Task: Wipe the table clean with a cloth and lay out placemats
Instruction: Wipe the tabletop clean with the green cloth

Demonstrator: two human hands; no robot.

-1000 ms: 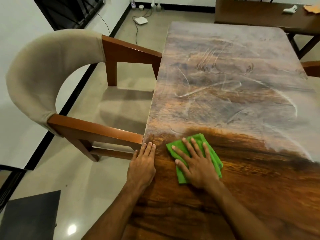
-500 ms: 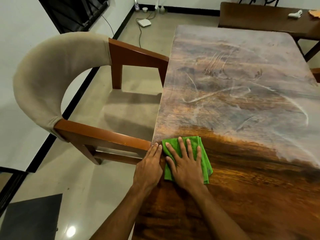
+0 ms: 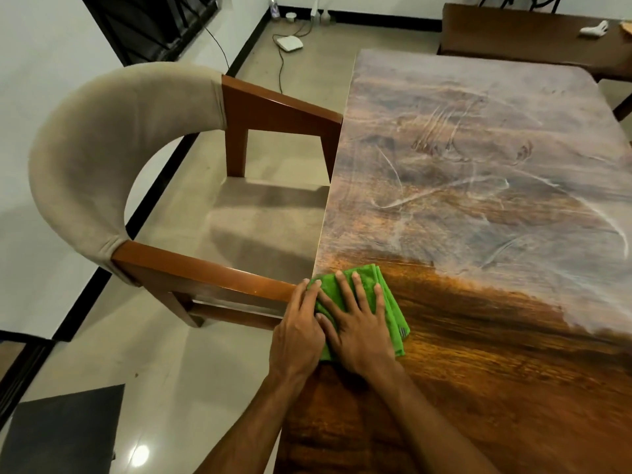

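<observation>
Head-camera view looking down on a wooden table [image 3: 496,388] and a person's 2 bare hands. The right hand [image 3: 359,325] lies flat on a folded green cloth [image 3: 391,313] at the table's near left edge, fingers straight and spread, pressing rather than gripping. The left hand [image 3: 299,323] rests along that edge, fingers straight and together, touching the cloth's left side and holding nothing. The near strip of wood looks dark and clean. A pale dusty film [image 3: 478,172] with streaks covers the far part, so most of the wiping seems undone, and no placemats are in view. Good practice here is probably firm, even pressure in overlapping strokes away from the body, with dust caught at the edge. A chair [image 3: 102,159] stands tight against the left side, its armrest meeting the table beside the left hand. To the right and ahead, the tabletop is bare.
</observation>
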